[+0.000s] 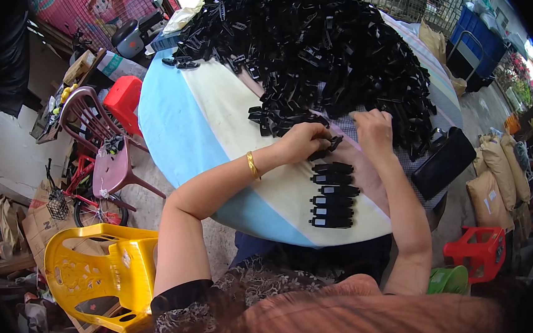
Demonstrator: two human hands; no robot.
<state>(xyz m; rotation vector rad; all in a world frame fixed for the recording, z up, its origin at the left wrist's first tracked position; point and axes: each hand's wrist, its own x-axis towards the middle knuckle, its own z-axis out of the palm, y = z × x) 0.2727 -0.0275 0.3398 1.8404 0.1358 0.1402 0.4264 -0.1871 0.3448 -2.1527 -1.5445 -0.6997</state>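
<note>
A big heap of small black plastic clips (326, 46) covers the far part of a round table (213, 125). Close to the heap's near edge, my left hand (306, 142) is closed around one black clip (330, 148), held low over the cloth. My right hand (375, 136) is at the heap's near right side with its fingers bent together; anything between them is too small to make out. Just below my left hand, several black clips (332, 202) lie side by side in a neat column, close to the table's near edge.
A black pouch-like case (444, 163) lies at the table's right edge. To the left stand a yellow chair (101, 272), a pink chair (113, 170) and a red stool (123, 102). Another red stool (477, 252) and brown sacks (489, 196) are on the right.
</note>
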